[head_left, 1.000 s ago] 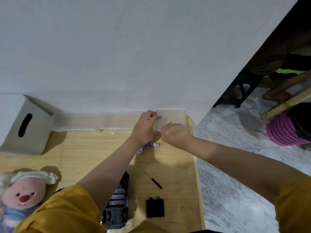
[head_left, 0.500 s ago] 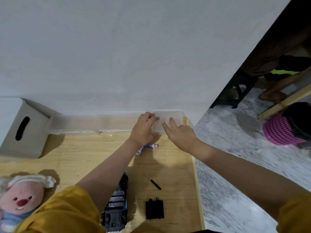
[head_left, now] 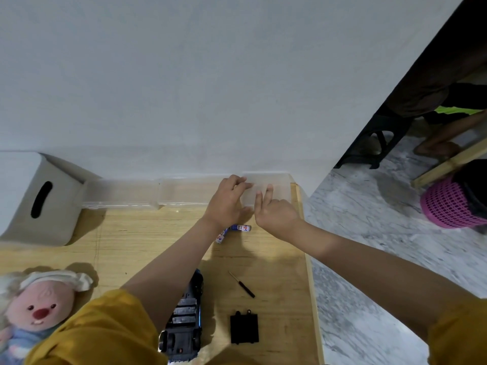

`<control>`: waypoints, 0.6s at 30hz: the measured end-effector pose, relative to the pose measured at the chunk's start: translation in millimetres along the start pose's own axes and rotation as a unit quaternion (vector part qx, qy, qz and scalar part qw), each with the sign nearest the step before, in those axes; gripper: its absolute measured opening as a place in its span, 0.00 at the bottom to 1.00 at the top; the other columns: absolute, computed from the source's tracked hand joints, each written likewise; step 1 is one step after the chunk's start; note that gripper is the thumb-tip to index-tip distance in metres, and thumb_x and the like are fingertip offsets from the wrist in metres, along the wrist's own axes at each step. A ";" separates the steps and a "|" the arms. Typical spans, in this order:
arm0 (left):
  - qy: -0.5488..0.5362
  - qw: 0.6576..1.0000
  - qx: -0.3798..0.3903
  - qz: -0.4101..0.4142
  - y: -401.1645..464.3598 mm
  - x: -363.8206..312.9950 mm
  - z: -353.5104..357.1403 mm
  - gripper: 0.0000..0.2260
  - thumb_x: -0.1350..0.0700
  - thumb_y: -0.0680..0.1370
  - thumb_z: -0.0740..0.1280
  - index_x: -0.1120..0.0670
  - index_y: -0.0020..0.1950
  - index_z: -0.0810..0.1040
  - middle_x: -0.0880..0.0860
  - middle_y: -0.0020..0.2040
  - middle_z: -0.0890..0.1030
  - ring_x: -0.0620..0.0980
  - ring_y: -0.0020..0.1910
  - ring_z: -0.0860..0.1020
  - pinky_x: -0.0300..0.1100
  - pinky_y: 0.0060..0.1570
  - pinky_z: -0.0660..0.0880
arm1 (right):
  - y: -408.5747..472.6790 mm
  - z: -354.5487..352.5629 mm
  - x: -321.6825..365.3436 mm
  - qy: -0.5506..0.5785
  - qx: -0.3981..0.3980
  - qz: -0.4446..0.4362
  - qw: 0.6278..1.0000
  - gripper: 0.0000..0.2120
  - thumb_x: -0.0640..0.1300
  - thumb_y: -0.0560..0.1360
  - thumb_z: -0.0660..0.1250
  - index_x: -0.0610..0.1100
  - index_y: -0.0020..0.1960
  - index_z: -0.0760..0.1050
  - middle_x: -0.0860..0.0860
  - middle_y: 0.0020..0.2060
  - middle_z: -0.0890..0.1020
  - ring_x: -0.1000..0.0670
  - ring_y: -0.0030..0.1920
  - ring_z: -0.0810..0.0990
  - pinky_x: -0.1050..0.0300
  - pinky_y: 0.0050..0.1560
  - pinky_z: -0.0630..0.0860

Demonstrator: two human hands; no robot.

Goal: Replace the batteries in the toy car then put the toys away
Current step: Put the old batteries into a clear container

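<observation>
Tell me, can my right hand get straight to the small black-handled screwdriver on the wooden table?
Probably yes. The right hand rests at the clear plastic box by the wall, and the small black-handled screwdriver lies alone on bare wooden table nearer you, with nothing between them.

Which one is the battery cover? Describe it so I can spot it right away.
Start at the wooden table and go to its near right corner. Right of the upturned toy car lies the battery cover: a flat black square plate with two small tabs on its far edge. The screwdriver beyond it is thin and stick-like.
</observation>
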State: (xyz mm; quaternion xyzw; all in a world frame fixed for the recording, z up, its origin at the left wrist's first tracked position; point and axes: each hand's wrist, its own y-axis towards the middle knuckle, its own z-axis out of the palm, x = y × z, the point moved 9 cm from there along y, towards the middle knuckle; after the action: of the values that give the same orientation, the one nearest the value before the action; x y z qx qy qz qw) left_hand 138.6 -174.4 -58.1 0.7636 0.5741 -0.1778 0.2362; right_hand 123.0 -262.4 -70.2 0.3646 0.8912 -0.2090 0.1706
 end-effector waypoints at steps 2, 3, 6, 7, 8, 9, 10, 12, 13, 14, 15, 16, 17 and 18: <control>0.002 1.000 0.002 0.001 0.2 -1.1 -1.5 0.27 0.58 0.63 0.80 0.61 0.60 0.78 0.62 0.55 0.76 0.61 0.55 0.75 0.44 0.50 0.71 | 1.5 -2.3 -0.4 -0.004 0.028 -0.002 1.000 0.27 0.38 0.59 0.76 0.31 0.57 0.78 0.28 0.46 0.80 0.48 0.18 0.74 0.62 0.19 0.66; 0.003 1.000 0.002 0.002 0.5 -1.5 -2.1 0.27 0.58 0.62 0.80 0.60 0.59 0.78 0.62 0.55 0.76 0.61 0.55 0.75 0.43 0.50 0.71 | 1.0 -2.6 0.7 -0.020 0.057 -0.006 0.998 0.27 0.37 0.65 0.73 0.28 0.61 0.73 0.25 0.50 0.77 0.47 0.22 0.78 0.60 0.20 0.67; 0.005 1.000 0.006 0.008 1.6 -2.1 -3.1 0.27 0.58 0.62 0.80 0.60 0.59 0.78 0.62 0.55 0.76 0.61 0.54 0.75 0.43 0.51 0.70 | -1.8 -12.0 12.7 -0.010 0.036 -0.050 0.998 0.24 0.27 0.76 0.54 0.21 0.69 0.53 0.19 0.60 0.63 0.41 0.38 0.83 0.54 0.29 0.70; 0.007 1.000 0.007 0.012 1.9 -2.4 -3.0 0.27 0.58 0.62 0.81 0.60 0.59 0.78 0.62 0.55 0.76 0.61 0.54 0.75 0.43 0.51 0.70 | -0.9 -13.4 13.9 0.008 0.026 -0.056 0.998 0.24 0.25 0.76 0.51 0.21 0.69 0.50 0.18 0.61 0.60 0.39 0.41 0.83 0.53 0.31 0.71; 0.011 1.000 0.009 0.016 1.8 -2.8 -2.6 0.28 0.58 0.62 0.81 0.60 0.59 0.78 0.62 0.55 0.76 0.61 0.54 0.75 0.43 0.51 0.71 | -1.1 -15.9 14.1 0.017 0.025 -0.062 0.998 0.24 0.25 0.76 0.50 0.21 0.69 0.47 0.17 0.62 0.58 0.38 0.42 0.83 0.52 0.31 0.70; 0.014 1.000 0.009 0.018 1.9 -2.5 -2.5 0.28 0.57 0.61 0.81 0.60 0.59 0.78 0.61 0.55 0.76 0.61 0.53 0.75 0.43 0.51 0.71 | -2.2 -17.2 13.4 0.028 0.024 -0.065 0.997 0.24 0.25 0.76 0.50 0.21 0.70 0.46 0.17 0.63 0.57 0.38 0.42 0.82 0.52 0.30 0.69; 0.017 1.000 0.010 0.019 1.8 -2.4 -2.1 0.28 0.57 0.61 0.81 0.60 0.59 0.78 0.61 0.55 0.76 0.60 0.53 0.75 0.44 0.50 0.72 | -3.8 -19.5 11.9 0.038 0.024 -0.064 0.997 0.25 0.25 0.76 0.51 0.22 0.70 0.46 0.18 0.64 0.56 0.39 0.41 0.82 0.52 0.28 0.68; 0.019 1.000 0.008 0.020 1.6 -2.1 -2.5 0.28 0.57 0.61 0.81 0.60 0.59 0.78 0.61 0.55 0.76 0.60 0.53 0.75 0.44 0.50 0.72 | -5.9 -18.9 8.8 0.056 0.034 -0.053 0.996 0.27 0.25 0.75 0.53 0.24 0.71 0.47 0.20 0.65 0.56 0.40 0.39 0.82 0.54 0.26 0.67; 0.020 1.000 0.009 0.020 1.6 -2.7 -2.7 0.28 0.57 0.62 0.81 0.60 0.59 0.78 0.61 0.55 0.76 0.60 0.53 0.75 0.43 0.50 0.71 | -6.6 -15.2 4.9 0.070 0.042 -0.039 0.996 0.28 0.25 0.75 0.54 0.25 0.72 0.47 0.21 0.66 0.57 0.40 0.38 0.82 0.55 0.25 0.66; 0.019 1.000 0.010 0.020 1.6 -3.7 -3.0 0.28 0.57 0.62 0.80 0.60 0.60 0.77 0.61 0.55 0.76 0.61 0.55 0.75 0.43 0.51 0.71 | -7.6 -11.9 -0.1 0.088 0.035 -0.022 0.995 0.28 0.27 0.75 0.56 0.27 0.72 0.50 0.22 0.67 0.58 0.41 0.36 0.82 0.56 0.23 0.64; 0.017 1.000 0.010 0.020 1.7 -4.6 -3.5 0.28 0.57 0.63 0.80 0.60 0.61 0.77 0.61 0.56 0.75 0.61 0.56 0.74 0.44 0.51 0.72 | -9.0 -8.6 -4.6 0.100 0.022 -0.007 0.995 0.28 0.30 0.74 0.61 0.29 0.72 0.56 0.24 0.66 0.62 0.42 0.31 0.81 0.58 0.21 0.62; 0.015 1.000 0.010 0.019 1.6 -5.4 -4.2 0.29 0.57 0.64 0.80 0.60 0.62 0.76 0.61 0.58 0.75 0.61 0.58 0.73 0.44 0.51 0.73 | -11.1 -8.3 -9.3 0.109 -0.006 0.004 0.994 0.26 0.34 0.71 0.67 0.31 0.67 0.67 0.26 0.63 0.69 0.44 0.26 0.78 0.61 0.20 0.61; 0.014 1.000 0.008 0.015 1.4 -6.0 -5.2 0.30 0.56 0.64 0.79 0.60 0.63 0.75 0.60 0.59 0.74 0.60 0.59 0.73 0.45 0.50 0.74 | -14.1 -12.4 -14.1 0.113 -0.054 0.010 0.992 0.20 0.37 0.65 0.74 0.34 0.56 0.77 0.30 0.56 0.77 0.46 0.20 0.74 0.63 0.19 0.61; 0.014 1.000 0.005 0.012 1.0 -6.8 -6.0 0.31 0.56 0.65 0.79 0.60 0.65 0.73 0.60 0.61 0.73 0.59 0.59 0.72 0.46 0.50 0.75 | -18.3 -16.4 -18.6 0.129 -0.107 0.010 0.986 0.14 0.38 0.59 0.77 0.38 0.43 0.80 0.35 0.48 0.82 0.47 0.18 0.72 0.64 0.19 0.63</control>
State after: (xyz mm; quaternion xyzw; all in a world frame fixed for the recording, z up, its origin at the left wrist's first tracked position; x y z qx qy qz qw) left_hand 137.7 -176.6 -49.3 0.7742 0.5669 -0.1672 0.2264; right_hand 119.8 -276.8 -43.1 0.3770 0.9193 -0.0624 0.0945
